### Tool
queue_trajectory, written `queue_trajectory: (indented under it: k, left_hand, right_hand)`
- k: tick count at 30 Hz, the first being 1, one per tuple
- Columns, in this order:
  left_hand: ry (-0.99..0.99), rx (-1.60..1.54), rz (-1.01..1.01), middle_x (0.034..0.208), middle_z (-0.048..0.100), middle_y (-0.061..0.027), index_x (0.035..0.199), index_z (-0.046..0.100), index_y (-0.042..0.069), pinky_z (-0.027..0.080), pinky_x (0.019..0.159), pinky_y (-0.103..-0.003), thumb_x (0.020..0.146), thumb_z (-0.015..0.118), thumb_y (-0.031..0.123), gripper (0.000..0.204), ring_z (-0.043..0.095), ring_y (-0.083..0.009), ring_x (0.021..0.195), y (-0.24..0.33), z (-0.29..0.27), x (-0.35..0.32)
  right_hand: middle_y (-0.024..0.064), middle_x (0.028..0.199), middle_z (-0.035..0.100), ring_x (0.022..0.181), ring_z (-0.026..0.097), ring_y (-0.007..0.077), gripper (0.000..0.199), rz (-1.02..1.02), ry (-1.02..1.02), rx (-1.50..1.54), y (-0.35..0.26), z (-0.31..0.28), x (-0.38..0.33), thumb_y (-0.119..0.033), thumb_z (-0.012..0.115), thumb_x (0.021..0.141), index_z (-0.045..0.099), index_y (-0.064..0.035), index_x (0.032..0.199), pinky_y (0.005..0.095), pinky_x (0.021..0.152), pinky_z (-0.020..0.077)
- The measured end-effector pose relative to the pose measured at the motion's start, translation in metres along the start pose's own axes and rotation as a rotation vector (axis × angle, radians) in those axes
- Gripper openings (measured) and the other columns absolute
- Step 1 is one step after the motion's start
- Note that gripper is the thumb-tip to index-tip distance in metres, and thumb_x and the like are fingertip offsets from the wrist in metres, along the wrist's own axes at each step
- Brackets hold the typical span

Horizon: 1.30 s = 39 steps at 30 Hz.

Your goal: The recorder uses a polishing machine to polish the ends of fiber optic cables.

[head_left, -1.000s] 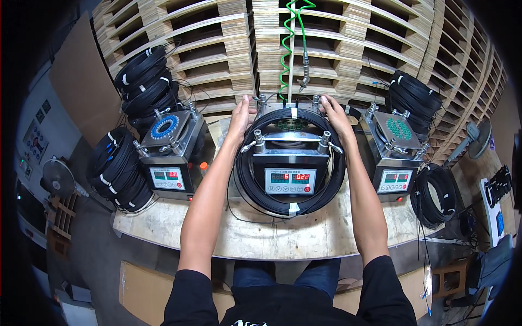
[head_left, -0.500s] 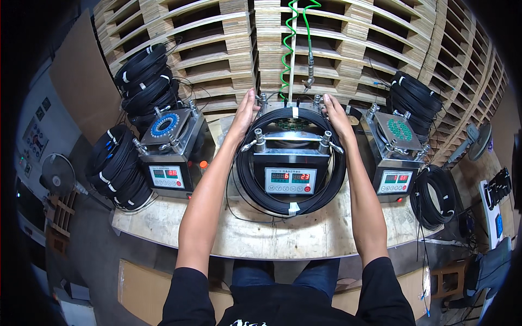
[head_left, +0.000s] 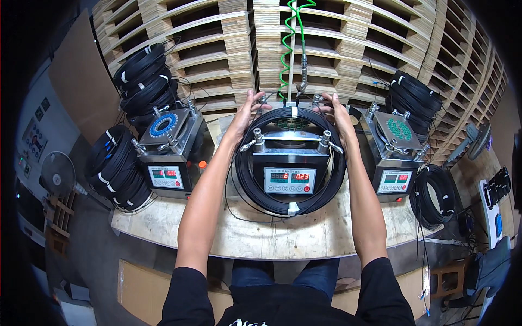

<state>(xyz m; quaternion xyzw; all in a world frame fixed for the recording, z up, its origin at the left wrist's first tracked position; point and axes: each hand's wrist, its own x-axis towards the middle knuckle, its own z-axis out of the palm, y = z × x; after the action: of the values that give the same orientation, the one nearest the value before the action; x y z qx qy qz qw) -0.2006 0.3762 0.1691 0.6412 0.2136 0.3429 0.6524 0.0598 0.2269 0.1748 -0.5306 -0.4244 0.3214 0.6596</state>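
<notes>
A large coil of black cable (head_left: 293,207), bound with white tape, rings the middle polishing machine (head_left: 291,158), leaning so its near side hangs low before the lit display. My left hand (head_left: 246,117) is at the coil's far left, its fingers apart and reaching inward by a rear corner post. My right hand (head_left: 338,117) mirrors it at the far right, fingers spread and bent inward by the other rear post. Both palms are close to the coil's outer sides; whether they touch it is hard to see. A plate with green fittings (head_left: 292,124) shows inside the ring.
Similar machines stand left (head_left: 166,146) and right (head_left: 396,146) on the wooden table (head_left: 255,239). Black cable coils are stacked at the left (head_left: 117,165) and right (head_left: 416,106). An air gun (head_left: 303,79) hangs from a green hose before wooden pallets (head_left: 217,49).
The fingers of both hands have bent inward over the rear of the machine. The hanging air gun has swung slightly left. The coil stays nearly in place.
</notes>
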Motion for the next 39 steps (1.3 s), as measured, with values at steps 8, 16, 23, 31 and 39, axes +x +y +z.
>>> queue_trajectory:
  k: [8, 16, 23, 31, 39]
  left_hand:
    - [0.095, 0.026, -0.014, 0.100, 0.070, -0.0137, 0.140, 0.052, 0.003, 0.051, 0.074, -0.024, 0.097, 0.030, 0.073, 0.085, 0.066, -0.0161, 0.084, -0.005, 0.003, 0.002]
    - [0.206, 0.042, 0.051, 0.096, 0.070, -0.0137, 0.138, 0.052, -0.001, 0.051, 0.069, -0.024, 0.100, 0.038, 0.066, 0.078, 0.065, -0.0146, 0.078, -0.012, 0.000, 0.004]
    - [0.079, -0.045, 0.033, 0.101, 0.070, -0.0138, 0.145, 0.042, 0.001, 0.050, 0.067, -0.022, 0.100, 0.040, 0.065, 0.078, 0.062, -0.0114, 0.078, -0.002, 0.014, -0.001]
    - [0.095, 0.093, 0.002, 0.089, 0.064, -0.0087, 0.139, 0.052, 0.004, 0.048, 0.064, -0.022, 0.100, 0.040, 0.064, 0.073, 0.060, -0.0101, 0.070, -0.008, 0.003, 0.004]
    - [0.200, 0.043, 0.116, 0.095, 0.070, -0.0135, 0.134, 0.054, -0.001, 0.051, 0.069, -0.026, 0.102, 0.040, 0.061, 0.070, 0.062, -0.0119, 0.076, -0.017, -0.004, 0.010]
  right_hand:
    - [0.0083, 0.080, 0.067, 0.070, 0.058, 0.0105, 0.063, -0.018, 0.026, -0.116, 0.008, -0.007, 0.007, -0.058, 0.039, 0.103, 0.060, -0.0068, 0.134, 0.0251, 0.066, 0.0464]
    - [0.0109, 0.085, 0.069, 0.075, 0.063, 0.0123, 0.061, 0.024, 0.001, -0.035, 0.001, 0.001, 0.001, -0.056, 0.040, 0.104, 0.055, -0.0077, 0.137, 0.0240, 0.067, 0.0477]
    - [0.0098, 0.083, 0.068, 0.074, 0.062, 0.0120, 0.061, -0.038, 0.056, -0.017, 0.008, -0.003, 0.003, -0.057, 0.041, 0.103, 0.056, -0.0061, 0.133, 0.0247, 0.066, 0.0476]
    - [0.0034, 0.074, 0.059, 0.067, 0.055, 0.0100, 0.058, -0.068, -0.023, -0.181, 0.012, -0.009, 0.012, -0.054, 0.042, 0.104, 0.067, -0.0042, 0.118, 0.0252, 0.063, 0.0453]
    - [0.0091, 0.082, 0.067, 0.075, 0.061, 0.0115, 0.057, -0.003, -0.004, -0.031, 0.001, 0.002, 0.001, -0.052, 0.040, 0.105, 0.063, -0.0050, 0.127, 0.0253, 0.070, 0.0484]
